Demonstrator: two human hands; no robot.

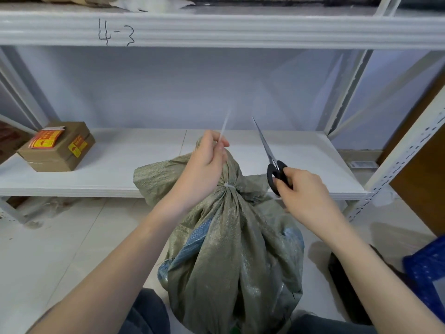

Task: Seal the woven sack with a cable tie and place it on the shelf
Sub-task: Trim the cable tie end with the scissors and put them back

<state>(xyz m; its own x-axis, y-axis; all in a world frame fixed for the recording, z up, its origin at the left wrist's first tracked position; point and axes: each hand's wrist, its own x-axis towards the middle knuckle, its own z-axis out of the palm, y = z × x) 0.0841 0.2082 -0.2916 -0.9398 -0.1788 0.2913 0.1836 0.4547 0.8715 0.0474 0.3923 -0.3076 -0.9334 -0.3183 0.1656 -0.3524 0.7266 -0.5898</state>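
A grey-green woven sack (231, 249) stands on the floor between my knees, its neck gathered and cinched by a white cable tie (229, 186). My left hand (204, 162) pinches the tie's long free tail (225, 125), which sticks up past the sack's top. My right hand (303, 189) grips the black handles of a pair of scissors (267, 148), blades closed and pointing up, to the right of the tail and apart from it. The white shelf (144, 165) lies just behind the sack.
A brown cardboard box (56, 147) with yellow and red labels sits on the shelf at the left. White uprights (404, 150) stand at the right, with a blue crate (428, 268) on the floor beside them. An upper shelf beam (216, 30) is marked 4-3.
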